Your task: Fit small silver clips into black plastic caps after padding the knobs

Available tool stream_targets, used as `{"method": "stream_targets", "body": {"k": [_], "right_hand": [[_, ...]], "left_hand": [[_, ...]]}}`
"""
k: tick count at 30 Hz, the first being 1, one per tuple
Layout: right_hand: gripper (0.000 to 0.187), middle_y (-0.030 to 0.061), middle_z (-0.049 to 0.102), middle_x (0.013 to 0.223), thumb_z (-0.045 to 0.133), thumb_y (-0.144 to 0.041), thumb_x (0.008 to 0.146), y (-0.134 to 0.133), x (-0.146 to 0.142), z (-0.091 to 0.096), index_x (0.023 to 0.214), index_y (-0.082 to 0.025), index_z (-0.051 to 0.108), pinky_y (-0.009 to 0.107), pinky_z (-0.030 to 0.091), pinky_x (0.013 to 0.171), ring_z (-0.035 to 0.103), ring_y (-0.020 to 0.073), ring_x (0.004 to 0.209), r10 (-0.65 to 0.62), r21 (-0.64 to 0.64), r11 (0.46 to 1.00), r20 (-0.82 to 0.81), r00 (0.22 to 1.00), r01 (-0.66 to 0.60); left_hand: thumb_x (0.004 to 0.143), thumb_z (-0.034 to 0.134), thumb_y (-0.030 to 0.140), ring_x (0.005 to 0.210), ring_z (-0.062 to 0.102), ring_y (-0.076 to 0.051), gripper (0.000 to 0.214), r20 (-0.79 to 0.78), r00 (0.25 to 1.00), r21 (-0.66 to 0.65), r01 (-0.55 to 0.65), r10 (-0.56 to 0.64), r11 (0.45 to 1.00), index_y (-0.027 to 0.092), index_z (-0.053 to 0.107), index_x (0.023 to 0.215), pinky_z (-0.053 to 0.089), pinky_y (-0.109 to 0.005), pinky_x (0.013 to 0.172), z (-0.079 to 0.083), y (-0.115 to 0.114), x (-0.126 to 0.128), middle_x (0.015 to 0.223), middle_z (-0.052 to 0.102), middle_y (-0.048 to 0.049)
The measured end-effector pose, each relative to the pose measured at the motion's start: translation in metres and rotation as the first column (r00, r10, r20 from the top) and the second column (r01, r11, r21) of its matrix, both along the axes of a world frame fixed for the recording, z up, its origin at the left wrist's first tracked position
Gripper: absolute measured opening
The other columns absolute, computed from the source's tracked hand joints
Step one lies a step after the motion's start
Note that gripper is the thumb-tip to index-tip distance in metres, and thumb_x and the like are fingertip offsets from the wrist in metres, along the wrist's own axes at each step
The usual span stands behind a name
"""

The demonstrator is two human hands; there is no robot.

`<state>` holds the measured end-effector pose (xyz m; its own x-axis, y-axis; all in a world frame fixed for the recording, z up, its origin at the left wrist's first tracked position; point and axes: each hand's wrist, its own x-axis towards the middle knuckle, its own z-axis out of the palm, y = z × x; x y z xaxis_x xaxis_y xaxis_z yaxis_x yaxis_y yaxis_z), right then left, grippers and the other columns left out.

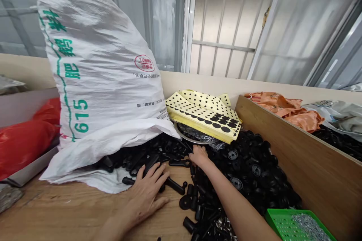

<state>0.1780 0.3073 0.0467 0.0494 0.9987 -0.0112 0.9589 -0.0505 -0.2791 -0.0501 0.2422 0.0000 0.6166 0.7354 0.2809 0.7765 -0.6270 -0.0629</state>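
Note:
My left hand [149, 194] lies palm down at the mouth of the white woven sack [113, 71], fingers spread over black plastic parts [151, 163]. Just right of its fingertips is a black handle-shaped part [175, 185] with a small knob at one end. Farther forward, my right hand [199, 156] reaches to the edge of the pile, just below a metal bowl [185, 136]. Its fingers are curled in among dark parts; what they hold, if anything, is hidden. A flat black bar with a hole [180, 163] rests on the table between both hands.
Yellow sheets with black dots [203, 115] lie on the bowl. Round black parts [254, 165] are heaped against a wooden divider [299, 147]. A green tray [283, 226] holds small metal pieces at the lower right. A red bag [28, 135] is at left.

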Motion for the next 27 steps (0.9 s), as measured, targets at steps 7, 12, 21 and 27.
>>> {"method": "stream_targets", "body": {"k": [7, 12, 21, 27], "right_hand": [[0.028, 0.0077, 0.058, 0.117, 0.056, -0.030, 0.091, 0.005, -0.009, 0.006, 0.116, -0.016, 0.056, 0.042, 0.051, 0.084, 0.060, 0.0214, 0.100, 0.109, 0.010, 0.994, -0.087, 0.990, -0.109], [0.026, 0.0073, 0.060, 0.114, 0.055, -0.030, 0.091, -0.009, -0.048, 0.007, 0.112, -0.016, 0.057, 0.042, 0.049, 0.085, 0.060, 0.0213, 0.100, 0.194, 0.077, 0.980, -0.148, 0.970, -0.185], [0.017, 0.0034, 0.065, 0.097, 0.051, -0.017, 0.081, -0.019, -0.093, -0.001, 0.092, -0.022, 0.062, 0.029, 0.046, 0.080, 0.060, 0.0199, 0.091, 0.337, 0.215, 0.933, -0.243, 0.910, -0.288], [0.032, 0.0109, 0.053, 0.122, 0.039, -0.015, 0.086, 0.013, -0.060, 0.000, 0.115, -0.019, 0.054, 0.041, 0.039, 0.093, 0.048, 0.0258, 0.111, 0.223, 0.281, 0.948, -0.256, 0.941, -0.148]], "left_hand": [[0.080, 0.059, 0.038, 0.130, 0.037, -0.036, 0.058, 0.059, 0.991, 0.163, -0.128, 0.120, 0.978, 0.029, 0.045, 0.136, 0.036, -0.057, 0.095, 0.004, 0.005, 0.017, 0.149, 0.031, -0.0093], [0.077, 0.058, 0.036, 0.134, 0.029, -0.037, 0.067, 0.058, 0.986, 0.270, -0.166, 0.156, 0.948, 0.021, 0.040, 0.139, 0.034, -0.057, 0.095, 0.001, 0.010, 0.015, 0.150, 0.027, -0.0124], [0.074, 0.054, 0.037, 0.127, 0.039, -0.038, 0.069, 0.057, 0.962, 0.225, -0.272, 0.266, 0.936, 0.015, 0.041, 0.138, 0.034, -0.059, 0.094, -0.005, 0.025, -0.002, 0.143, 0.041, -0.0149], [0.075, 0.056, 0.041, 0.131, 0.032, -0.038, 0.070, 0.061, 0.934, 0.206, -0.358, 0.353, 0.911, 0.019, 0.040, 0.139, 0.030, -0.061, 0.097, 0.003, 0.037, 0.001, 0.148, 0.033, -0.0123]]}}
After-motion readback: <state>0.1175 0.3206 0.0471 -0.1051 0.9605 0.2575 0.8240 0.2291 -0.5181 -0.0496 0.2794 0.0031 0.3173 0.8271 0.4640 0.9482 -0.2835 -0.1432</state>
